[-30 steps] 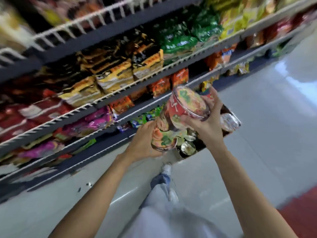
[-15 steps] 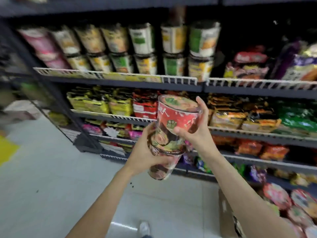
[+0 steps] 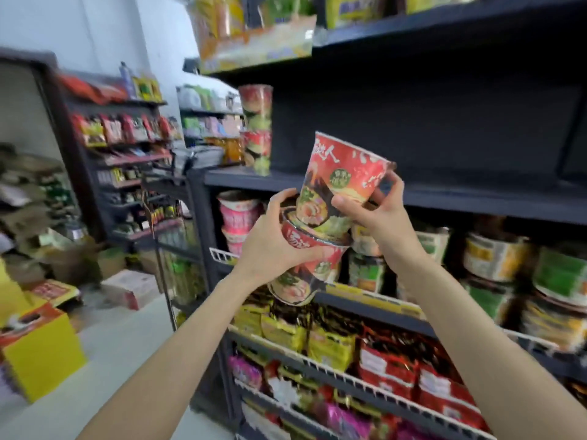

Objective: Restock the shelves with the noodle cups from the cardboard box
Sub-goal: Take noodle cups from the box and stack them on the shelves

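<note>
Facing the near-bare dark shelf [image 3: 413, 185] beside two stacked cups [image 3: 256, 128], we steady our own stack, left hand [image 3: 270, 246] gripping the lower noodle cup [image 3: 313, 249], right hand [image 3: 378, 214] gripping the upper noodle cup [image 3: 343, 176], likely to set them down together.

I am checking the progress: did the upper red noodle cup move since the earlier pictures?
Yes. The upper red noodle cup rose from the middle shelves to the dark shelf.

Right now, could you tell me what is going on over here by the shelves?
A person is restocking noodle cups. The left hand grips the lower red cup, and the right hand holds the upper red cup, tilted and stacked on it. Both are raised in front of a dark, mostly bare shelf, where two matching cups already stand stacked at the left end. Neither held cup is on the shelf yet.
</note>
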The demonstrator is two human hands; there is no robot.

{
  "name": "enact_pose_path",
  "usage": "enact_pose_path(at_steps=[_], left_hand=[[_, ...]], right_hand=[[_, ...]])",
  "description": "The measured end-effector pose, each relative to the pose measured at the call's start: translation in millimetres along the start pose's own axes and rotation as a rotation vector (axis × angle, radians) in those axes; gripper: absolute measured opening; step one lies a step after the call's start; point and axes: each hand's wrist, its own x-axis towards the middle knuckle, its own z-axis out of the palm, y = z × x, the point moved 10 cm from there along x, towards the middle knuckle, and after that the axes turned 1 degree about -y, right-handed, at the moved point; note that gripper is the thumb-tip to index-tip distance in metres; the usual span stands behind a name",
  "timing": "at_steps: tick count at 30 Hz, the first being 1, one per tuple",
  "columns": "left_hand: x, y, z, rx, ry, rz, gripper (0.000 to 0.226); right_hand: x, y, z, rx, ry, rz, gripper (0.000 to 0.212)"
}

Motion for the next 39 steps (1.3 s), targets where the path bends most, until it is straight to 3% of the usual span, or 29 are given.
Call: enact_pose_path(at_steps=[4, 9, 14, 20, 26, 33, 39], left_hand=[[82, -15, -34, 0.063, 0.132, 0.085, 0.109], [168, -28, -55, 0.064, 0.364, 0.142, 0.106], [226, -45, -55, 0.141, 0.505, 0.243, 0.104], [276, -116, -42, 0.083, 0.434, 0.079, 0.110], [332, -160, -38, 0.072, 0.255, -0.036, 0.121], [364, -180, -23, 0.127, 0.255, -0.050, 0.115], [376, -193, -21, -0.030, 0.199, 0.021, 0.103]], right_hand=[[79, -17, 27, -0.047, 0.077, -0.126, 0.078], [166, -39, 39, -0.119, 0.142, -0.320, 0.080], [230, -31, 43, -0.200, 0.091, -0.470, 0.086], [281, 13, 70, -0.321, 0.009, -0.493, 0.097], [342, 30, 87, -0.434, 0.058, -0.434, 0.095], [400, 63, 86, -0.484, 0.122, -0.225, 0.091], [417, 81, 70, -0.472, 0.183, -0.141, 0.112]])
